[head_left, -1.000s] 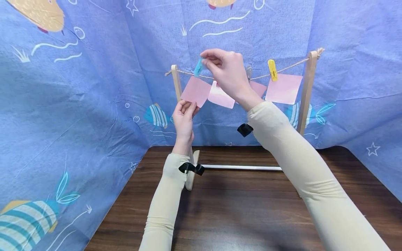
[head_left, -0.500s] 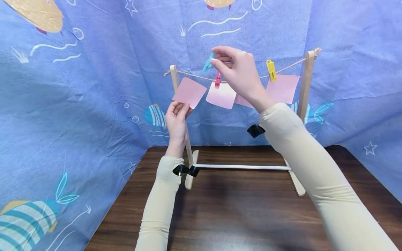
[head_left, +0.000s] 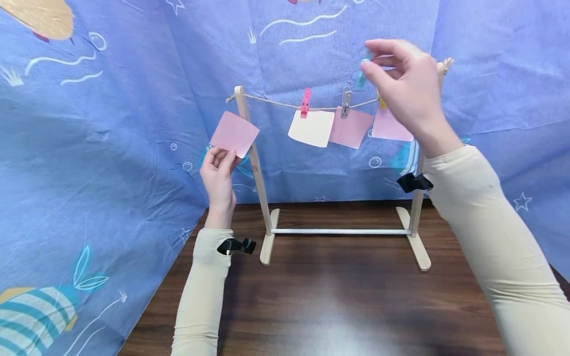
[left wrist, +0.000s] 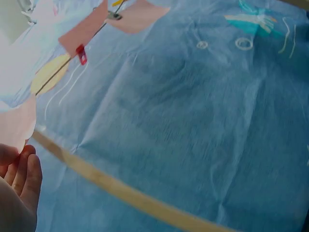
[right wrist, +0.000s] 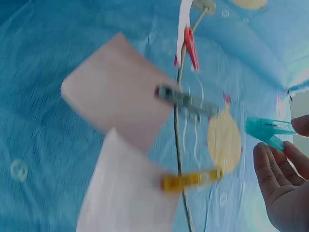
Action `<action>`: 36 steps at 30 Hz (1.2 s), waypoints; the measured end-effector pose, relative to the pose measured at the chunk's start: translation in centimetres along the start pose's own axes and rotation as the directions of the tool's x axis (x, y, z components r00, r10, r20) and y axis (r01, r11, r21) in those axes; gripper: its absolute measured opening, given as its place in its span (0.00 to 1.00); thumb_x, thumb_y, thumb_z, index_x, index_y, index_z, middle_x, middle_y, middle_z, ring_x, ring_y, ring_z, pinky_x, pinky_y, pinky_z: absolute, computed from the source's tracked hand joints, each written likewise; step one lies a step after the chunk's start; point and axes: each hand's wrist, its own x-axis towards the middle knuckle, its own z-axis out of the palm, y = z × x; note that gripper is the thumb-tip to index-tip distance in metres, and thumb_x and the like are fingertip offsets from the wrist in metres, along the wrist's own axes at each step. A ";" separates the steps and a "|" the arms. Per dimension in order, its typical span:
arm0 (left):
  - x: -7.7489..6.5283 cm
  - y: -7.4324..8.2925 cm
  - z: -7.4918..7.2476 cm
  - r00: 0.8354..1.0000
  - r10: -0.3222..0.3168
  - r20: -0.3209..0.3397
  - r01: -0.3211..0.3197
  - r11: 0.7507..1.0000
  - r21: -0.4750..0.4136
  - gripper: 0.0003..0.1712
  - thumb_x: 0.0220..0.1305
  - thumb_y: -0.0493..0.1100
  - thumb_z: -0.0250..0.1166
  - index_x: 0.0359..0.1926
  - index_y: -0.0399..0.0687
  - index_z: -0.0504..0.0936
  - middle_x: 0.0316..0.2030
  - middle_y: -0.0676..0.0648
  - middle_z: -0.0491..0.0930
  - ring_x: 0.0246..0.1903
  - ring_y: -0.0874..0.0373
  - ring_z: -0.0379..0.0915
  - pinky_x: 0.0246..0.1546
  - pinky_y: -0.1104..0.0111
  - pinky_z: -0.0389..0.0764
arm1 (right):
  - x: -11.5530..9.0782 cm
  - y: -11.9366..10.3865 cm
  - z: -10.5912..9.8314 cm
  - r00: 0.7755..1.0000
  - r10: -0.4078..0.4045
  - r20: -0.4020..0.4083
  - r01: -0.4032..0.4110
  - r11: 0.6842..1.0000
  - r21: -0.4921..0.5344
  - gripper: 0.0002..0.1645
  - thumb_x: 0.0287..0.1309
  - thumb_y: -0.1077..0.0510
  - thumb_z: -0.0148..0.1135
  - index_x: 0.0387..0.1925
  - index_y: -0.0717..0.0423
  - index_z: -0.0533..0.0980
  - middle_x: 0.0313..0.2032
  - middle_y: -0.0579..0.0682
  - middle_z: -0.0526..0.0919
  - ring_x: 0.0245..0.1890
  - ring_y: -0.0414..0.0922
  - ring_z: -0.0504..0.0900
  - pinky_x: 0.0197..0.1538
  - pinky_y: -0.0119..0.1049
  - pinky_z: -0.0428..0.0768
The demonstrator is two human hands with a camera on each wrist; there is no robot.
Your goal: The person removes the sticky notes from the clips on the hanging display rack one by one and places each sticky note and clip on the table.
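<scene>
My left hand point(head_left: 218, 175) pinches a square pink paper point(head_left: 234, 133) by its lower corner, in front of the left post. Up at the right, above the string point(head_left: 276, 102), my right hand point(head_left: 407, 84) pinches a light blue clothespin point(right wrist: 265, 128) by its handle ends. On the string, a pink clothespin point(head_left: 305, 103) holds a pale paper point(head_left: 311, 128), and a grey clothespin point(head_left: 346, 103) holds a pink paper point(head_left: 352, 127). A yellow clothespin point(right wrist: 190, 181) holds another paper point(head_left: 392, 123) farther right, partly hidden behind my right hand in the head view.
The string runs between two wooden posts point(head_left: 256, 168) joined low down by a white rod point(head_left: 338, 231). Flat wooden feet point(head_left: 418, 252) stand on the dark wooden table point(head_left: 338, 296). A blue fish-patterned cloth point(head_left: 147, 99) hangs behind and at the sides.
My left hand has drawn the pink paper leftward, away from the string. My right hand has carried the light blue clothespin off the line, up and to the right.
</scene>
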 end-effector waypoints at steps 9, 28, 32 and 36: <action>1.2 1.9 -2.9 0.999 0.011 -0.051 -0.007 0.997 0.072 0.08 0.64 0.26 0.66 0.37 0.41 0.81 0.31 0.45 0.80 0.30 0.57 0.79 0.35 0.70 0.86 | -0.5 1.4 -5.1 0.990 0.012 -0.143 -0.013 1.000 -0.003 0.20 0.62 0.60 0.68 0.56 0.54 0.82 0.47 0.41 0.81 0.47 0.38 0.82 0.54 0.24 0.79; 0.9 -0.7 -9.6 0.955 -0.293 -0.044 0.287 0.878 0.383 0.10 0.62 0.22 0.62 0.42 0.36 0.77 0.30 0.53 0.80 0.30 0.62 0.78 0.37 0.74 0.84 | -5.0 9.4 -11.2 0.926 0.238 -0.294 -0.275 0.957 -0.090 0.22 0.58 0.61 0.69 0.55 0.55 0.83 0.39 0.31 0.81 0.38 0.27 0.80 0.48 0.16 0.76; 0.7 -2.0 -10.9 0.940 -0.337 -0.061 0.330 0.841 0.429 0.12 0.63 0.23 0.62 0.46 0.32 0.75 0.28 0.54 0.79 0.28 0.64 0.77 0.37 0.74 0.84 | -6.4 12.3 -12.0 0.916 0.285 -0.282 -0.334 0.931 -0.146 0.23 0.58 0.57 0.69 0.57 0.50 0.83 0.37 0.27 0.79 0.35 0.23 0.79 0.46 0.14 0.75; 0.5 -3.6 -11.9 0.920 -0.385 -0.069 0.369 0.797 0.478 0.15 0.64 0.23 0.61 0.52 0.27 0.74 0.28 0.56 0.79 0.27 0.67 0.77 0.36 0.76 0.83 | -8.0 15.0 -12.8 0.907 0.318 -0.275 -0.387 0.887 -0.252 0.24 0.61 0.52 0.67 0.59 0.47 0.81 0.35 0.22 0.76 0.32 0.17 0.75 0.45 0.13 0.70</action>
